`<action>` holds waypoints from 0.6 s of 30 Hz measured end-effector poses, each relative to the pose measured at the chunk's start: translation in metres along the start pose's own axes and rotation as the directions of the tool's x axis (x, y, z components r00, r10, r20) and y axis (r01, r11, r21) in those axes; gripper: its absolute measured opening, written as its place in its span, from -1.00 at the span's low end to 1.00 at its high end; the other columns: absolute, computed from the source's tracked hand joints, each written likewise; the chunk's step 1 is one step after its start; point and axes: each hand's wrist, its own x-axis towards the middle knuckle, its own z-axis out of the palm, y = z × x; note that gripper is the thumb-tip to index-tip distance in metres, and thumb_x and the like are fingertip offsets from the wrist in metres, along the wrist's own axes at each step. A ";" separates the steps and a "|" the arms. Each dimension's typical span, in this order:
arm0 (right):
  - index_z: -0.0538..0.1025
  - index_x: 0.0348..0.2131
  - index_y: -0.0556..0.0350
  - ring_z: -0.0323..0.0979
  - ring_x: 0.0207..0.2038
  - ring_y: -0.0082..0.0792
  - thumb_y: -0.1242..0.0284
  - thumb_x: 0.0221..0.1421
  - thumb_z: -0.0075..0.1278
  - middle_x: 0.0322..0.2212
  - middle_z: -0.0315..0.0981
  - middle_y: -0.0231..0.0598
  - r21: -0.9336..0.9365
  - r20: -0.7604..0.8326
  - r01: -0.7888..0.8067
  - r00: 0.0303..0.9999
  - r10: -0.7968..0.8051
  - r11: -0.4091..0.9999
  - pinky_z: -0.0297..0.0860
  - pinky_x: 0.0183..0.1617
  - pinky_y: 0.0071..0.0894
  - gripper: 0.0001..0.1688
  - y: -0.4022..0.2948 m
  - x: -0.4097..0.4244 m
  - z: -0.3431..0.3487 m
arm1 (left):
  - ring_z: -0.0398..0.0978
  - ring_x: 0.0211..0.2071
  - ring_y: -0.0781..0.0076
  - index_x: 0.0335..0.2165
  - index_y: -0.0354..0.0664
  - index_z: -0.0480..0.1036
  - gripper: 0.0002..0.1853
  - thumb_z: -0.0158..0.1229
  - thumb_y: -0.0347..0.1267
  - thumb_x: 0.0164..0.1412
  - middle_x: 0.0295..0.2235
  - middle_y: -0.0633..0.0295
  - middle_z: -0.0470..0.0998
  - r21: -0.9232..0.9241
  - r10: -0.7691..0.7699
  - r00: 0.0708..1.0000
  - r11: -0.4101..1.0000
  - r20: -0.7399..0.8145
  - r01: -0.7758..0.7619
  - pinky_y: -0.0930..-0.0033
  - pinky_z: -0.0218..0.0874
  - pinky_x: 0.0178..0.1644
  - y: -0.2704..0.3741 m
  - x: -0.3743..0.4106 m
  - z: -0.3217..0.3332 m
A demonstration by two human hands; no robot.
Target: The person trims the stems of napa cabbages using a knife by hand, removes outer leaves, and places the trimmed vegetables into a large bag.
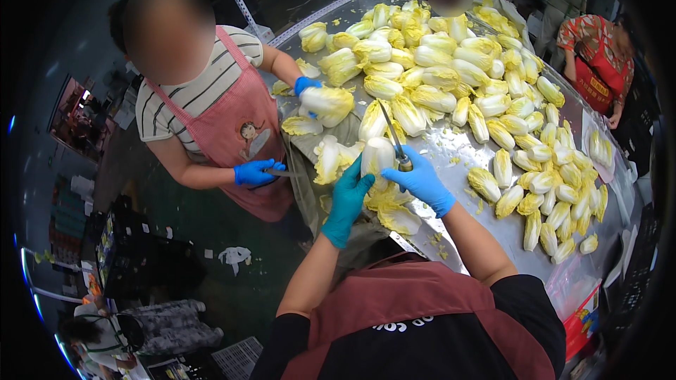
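Note:
My left hand (346,205), in a teal glove, grips a napa cabbage (378,157) from its left side, with the white stem end up. In a blue glove, my right hand (421,177) holds a knife (391,125) by its wooden handle. The blade points away from me, just past the cabbage, and the right fingers lie close to or against the cabbage's right side; contact is hard to tell. Loose yellow leaves (397,215) lie beneath both hands. Trimmed leaves (332,158) are heaped to the left. Behind the knife rests another cabbage (373,120).
A large pile of napa cabbages (422,58) covers the far metal table (449,150). Smaller cabbage hearts (560,190) are heaped at right. At left, a co-worker (211,95) in blue gloves holds a cabbage (330,106) and a knife (282,172). Cloth (303,163) drapes the table edge.

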 end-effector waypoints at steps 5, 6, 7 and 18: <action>0.41 -0.12 0.09 0.29 -0.66 -0.66 0.39 -0.06 0.17 -0.58 0.38 -0.40 0.059 0.051 0.009 0.999 -0.012 0.998 0.22 -0.63 -0.64 -0.53 -0.005 -0.007 -0.008 | 0.29 0.03 0.40 0.14 -0.29 0.15 -0.43 0.07 -0.37 0.21 0.05 0.15 0.32 -0.061 -0.138 0.990 0.988 0.034 0.140 0.41 0.11 0.11 -0.003 -0.003 -0.012; 0.41 -0.12 0.09 0.30 -0.65 -0.67 0.39 -0.05 0.16 -0.56 0.39 -0.39 0.034 0.055 0.020 0.998 -0.021 0.999 0.22 -0.63 -0.65 -0.54 -0.007 -0.008 -0.008 | 0.28 0.04 0.40 0.15 -0.29 0.13 -0.42 0.07 -0.36 0.21 0.06 0.15 0.31 -0.089 -0.179 0.983 0.979 0.036 0.182 0.42 0.10 0.11 -0.003 -0.004 -0.013; 0.42 -0.11 0.09 0.31 -0.65 -0.67 0.39 -0.03 0.14 -0.53 0.40 -0.38 0.008 0.059 0.030 0.998 -0.031 1.000 0.22 -0.63 -0.65 -0.55 -0.009 -0.008 -0.008 | 0.27 0.04 0.41 0.16 -0.27 0.11 -0.40 0.08 -0.35 0.21 0.07 0.16 0.29 -0.132 -0.191 0.981 0.972 0.032 0.193 0.42 0.09 0.12 -0.003 -0.004 -0.013; 0.31 0.04 0.00 0.46 -0.22 -0.18 0.45 -0.10 0.02 -0.24 0.46 -0.06 -0.362 0.151 0.360 0.933 -0.327 0.860 0.35 -0.10 -0.31 -0.37 0.005 0.000 0.014 | 0.31 -0.02 0.37 0.15 -0.24 0.07 -0.22 0.28 -0.32 0.03 0.00 0.12 0.30 -0.010 0.027 0.990 1.000 -0.140 -0.029 0.37 0.17 0.06 0.003 -0.008 0.011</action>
